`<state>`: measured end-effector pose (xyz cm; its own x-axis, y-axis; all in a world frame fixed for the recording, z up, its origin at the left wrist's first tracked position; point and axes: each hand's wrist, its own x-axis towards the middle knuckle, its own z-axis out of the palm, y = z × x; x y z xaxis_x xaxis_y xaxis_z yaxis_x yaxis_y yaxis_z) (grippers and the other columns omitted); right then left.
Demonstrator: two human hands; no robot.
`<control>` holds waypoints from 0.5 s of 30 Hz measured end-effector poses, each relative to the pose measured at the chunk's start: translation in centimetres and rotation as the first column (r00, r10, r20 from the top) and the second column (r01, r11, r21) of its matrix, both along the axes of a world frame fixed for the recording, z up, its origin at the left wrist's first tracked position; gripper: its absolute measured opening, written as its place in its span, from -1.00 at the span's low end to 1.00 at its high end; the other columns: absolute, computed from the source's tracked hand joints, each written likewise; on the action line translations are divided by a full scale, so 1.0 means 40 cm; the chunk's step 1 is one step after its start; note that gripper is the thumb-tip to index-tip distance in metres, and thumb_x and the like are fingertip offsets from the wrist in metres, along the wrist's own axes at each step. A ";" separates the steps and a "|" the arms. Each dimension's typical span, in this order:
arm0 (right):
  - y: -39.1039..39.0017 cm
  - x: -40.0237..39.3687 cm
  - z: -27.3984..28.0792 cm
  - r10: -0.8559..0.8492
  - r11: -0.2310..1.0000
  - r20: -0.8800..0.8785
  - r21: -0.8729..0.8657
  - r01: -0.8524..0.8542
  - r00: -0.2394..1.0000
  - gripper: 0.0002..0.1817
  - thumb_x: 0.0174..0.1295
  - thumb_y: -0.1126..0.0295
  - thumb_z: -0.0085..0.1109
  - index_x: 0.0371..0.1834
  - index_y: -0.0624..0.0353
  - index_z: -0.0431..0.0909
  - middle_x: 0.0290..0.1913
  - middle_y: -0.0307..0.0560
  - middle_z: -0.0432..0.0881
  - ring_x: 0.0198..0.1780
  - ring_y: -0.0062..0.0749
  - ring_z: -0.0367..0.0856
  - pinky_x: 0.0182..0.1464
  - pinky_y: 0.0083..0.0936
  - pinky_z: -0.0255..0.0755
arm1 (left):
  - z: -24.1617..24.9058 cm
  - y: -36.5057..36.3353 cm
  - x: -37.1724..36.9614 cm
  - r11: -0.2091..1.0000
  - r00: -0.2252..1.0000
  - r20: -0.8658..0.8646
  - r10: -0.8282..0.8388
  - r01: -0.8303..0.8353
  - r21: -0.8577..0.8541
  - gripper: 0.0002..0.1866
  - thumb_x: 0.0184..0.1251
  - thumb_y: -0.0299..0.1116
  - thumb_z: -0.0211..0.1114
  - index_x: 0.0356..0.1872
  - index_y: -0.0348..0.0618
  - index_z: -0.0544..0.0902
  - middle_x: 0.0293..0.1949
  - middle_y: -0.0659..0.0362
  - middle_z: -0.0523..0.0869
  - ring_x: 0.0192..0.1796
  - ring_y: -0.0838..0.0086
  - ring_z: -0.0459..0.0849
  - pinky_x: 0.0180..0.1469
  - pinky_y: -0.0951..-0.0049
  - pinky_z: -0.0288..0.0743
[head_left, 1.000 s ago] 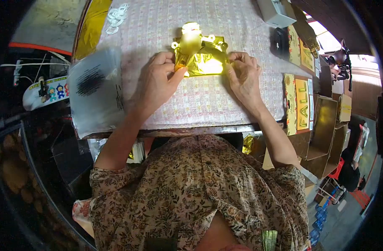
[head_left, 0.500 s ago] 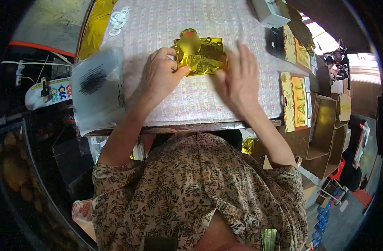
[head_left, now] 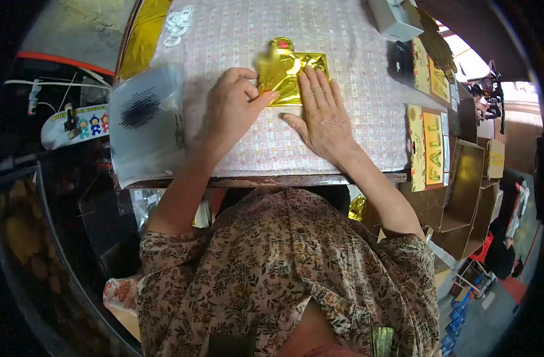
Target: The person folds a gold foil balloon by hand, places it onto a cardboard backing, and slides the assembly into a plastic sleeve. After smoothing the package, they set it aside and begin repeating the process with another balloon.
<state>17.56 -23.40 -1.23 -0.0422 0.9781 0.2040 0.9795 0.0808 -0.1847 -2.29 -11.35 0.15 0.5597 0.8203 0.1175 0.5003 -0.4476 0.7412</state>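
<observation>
A folded gold foil balloon [head_left: 287,83] lies on the cloth in front of me, shiny and creased, with a narrow tab sticking up at its far edge. A red mark shows on that tab, and a blurred patch covers part of its left side. At the balloon's left edge, my left hand [head_left: 235,104] is curled, thumb pressed on the near left corner and fingers bent beside it. My right hand [head_left: 325,116] rests flat over the right part, fingers stretched out and thumb spread away, hiding some of the foil.
A stack of clear plastic bags [head_left: 144,125] lies at the table's left edge, below white rings or ties [head_left: 179,22]. Gold foil [head_left: 142,41] lies along the far left. To the right are FALL packages [head_left: 428,149], a black object [head_left: 401,61], a white box [head_left: 397,24] and cardboard boxes [head_left: 462,184].
My right hand, blurred in motion beside the foil before, has come down flat onto its right part. The foil looks smoother and flatter. My left hand stays at the left edge.
</observation>
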 end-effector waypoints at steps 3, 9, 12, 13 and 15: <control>0.001 -0.001 0.006 0.002 1.000 -0.007 -0.011 -0.002 1.000 -0.02 0.53 -0.24 0.00 0.67 0.42 0.08 0.69 0.30 0.13 0.73 0.14 0.03 0.71 0.08 -0.10 | -0.009 -0.009 0.011 0.993 0.999 -0.027 0.045 -0.042 0.107 -0.68 0.23 -0.30 0.63 -0.05 -0.20 0.81 0.22 -0.02 0.68 0.30 0.14 0.62 0.32 0.16 0.48; 0.001 -0.003 0.001 0.002 1.000 -0.006 -0.019 -0.003 1.000 -0.02 0.53 -0.24 0.01 0.67 0.42 0.09 0.69 0.32 0.12 0.74 0.13 0.02 0.71 0.10 -0.11 | 0.015 -0.012 0.045 0.745 0.920 -0.382 -0.091 0.318 0.587 -0.35 0.58 -0.07 0.27 0.55 -0.19 0.43 0.62 0.02 0.34 0.64 0.15 0.24 0.56 -0.28 0.03; 0.003 -0.002 0.004 0.000 1.000 0.001 -0.014 0.000 1.000 -0.01 0.53 -0.25 0.00 0.67 0.43 0.09 0.69 0.33 0.12 0.74 0.13 0.02 0.71 0.11 -0.13 | -0.011 0.006 0.042 0.764 0.874 -0.473 -0.107 0.377 0.524 -0.33 0.68 0.06 0.06 0.60 -0.16 0.38 0.68 0.10 0.27 0.68 0.17 0.19 0.59 -0.34 -0.09; 0.001 -0.002 0.004 0.000 1.000 0.004 -0.012 0.000 1.000 -0.01 0.53 -0.26 0.00 0.67 0.43 0.08 0.70 0.33 0.12 0.73 0.13 0.03 0.71 0.11 -0.13 | -0.016 0.008 0.041 0.770 0.875 -0.472 -0.110 0.375 0.516 -0.34 0.69 0.05 0.04 0.61 -0.15 0.38 0.68 0.10 0.28 0.69 0.18 0.18 0.60 -0.34 -0.10; 0.004 -0.003 0.004 -0.028 0.999 0.006 -0.016 0.029 1.000 -0.01 0.54 -0.26 -0.01 0.67 0.44 0.09 0.70 0.32 0.12 0.73 0.13 0.04 0.71 0.12 -0.14 | -0.025 0.008 0.040 0.779 0.876 -0.468 -0.117 0.373 0.504 -0.35 0.70 0.05 0.02 0.61 -0.13 0.38 0.67 0.10 0.29 0.69 0.20 0.17 0.61 -0.33 -0.12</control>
